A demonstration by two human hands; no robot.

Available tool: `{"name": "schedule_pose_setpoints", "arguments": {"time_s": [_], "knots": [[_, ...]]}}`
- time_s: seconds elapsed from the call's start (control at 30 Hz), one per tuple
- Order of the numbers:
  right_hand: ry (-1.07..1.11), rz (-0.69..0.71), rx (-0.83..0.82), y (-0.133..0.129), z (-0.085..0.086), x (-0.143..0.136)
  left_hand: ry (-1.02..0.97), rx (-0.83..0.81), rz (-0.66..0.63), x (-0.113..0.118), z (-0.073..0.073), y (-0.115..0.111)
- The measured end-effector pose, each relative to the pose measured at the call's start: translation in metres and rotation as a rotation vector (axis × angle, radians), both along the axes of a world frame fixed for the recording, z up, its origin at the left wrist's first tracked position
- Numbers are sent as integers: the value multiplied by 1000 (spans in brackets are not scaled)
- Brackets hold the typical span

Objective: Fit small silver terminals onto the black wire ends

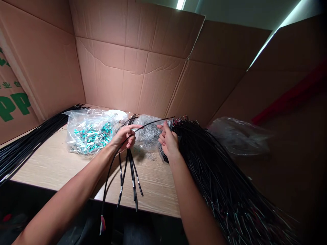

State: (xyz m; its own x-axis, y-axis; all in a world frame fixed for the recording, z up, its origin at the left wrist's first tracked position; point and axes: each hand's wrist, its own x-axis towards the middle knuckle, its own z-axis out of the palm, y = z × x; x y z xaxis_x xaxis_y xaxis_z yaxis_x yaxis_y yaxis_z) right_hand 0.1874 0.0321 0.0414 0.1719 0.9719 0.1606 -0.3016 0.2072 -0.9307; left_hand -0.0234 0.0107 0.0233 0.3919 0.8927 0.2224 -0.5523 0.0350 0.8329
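The left hand [125,137] is closed on a single black cable [110,170], its index finger extended along the cable and its other fingers curled in. From this grip, one end of the cable reaches right, to just above the fingertips of the right hand [169,140]; the other end hangs past the near edge of the table [155,183], showing red and white wires. The right hand has its index finger raised and its other fingers partly bent; whether it pinches the cable cannot be told.

Below and behind the left hand lies a small group of black cables [133,173]. Beyond and between the hands is a clear bag of small metallic pieces [149,134]. Left of it sits a bag of teal and silver pieces [93,136], with a long black bundle [33,141] at far left. A large heap of black cables [219,170] fills the right side, near a crumpled clear bag [240,136]. Cardboard walls [127,64] stand along the far side.
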Motion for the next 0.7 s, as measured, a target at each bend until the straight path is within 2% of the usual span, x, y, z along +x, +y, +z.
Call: {"name": "schedule_pose_setpoints", "arguments": {"time_s": [0.1,0.17,0.23,0.33,0.4,0.57,0.7], "knots": [[49,-28,72,0,1,3,102,64,-144,4,-6,-1],[56,20,128,-2,4,4,152,96,-221,6,-8,-1],[10,144,143,-7,5,2,161,102,-261,8,-9,-1],[-132,386,61,-14,5,-5,135,104,-252,11,-9,-1],[-174,465,24,-17,5,-8,155,115,-243,11,-9,0],[-107,337,39,-17,7,-8,174,103,-247,8,-11,0],[-343,437,-16,-17,5,-1,112,90,-192,7,-10,2]]}}
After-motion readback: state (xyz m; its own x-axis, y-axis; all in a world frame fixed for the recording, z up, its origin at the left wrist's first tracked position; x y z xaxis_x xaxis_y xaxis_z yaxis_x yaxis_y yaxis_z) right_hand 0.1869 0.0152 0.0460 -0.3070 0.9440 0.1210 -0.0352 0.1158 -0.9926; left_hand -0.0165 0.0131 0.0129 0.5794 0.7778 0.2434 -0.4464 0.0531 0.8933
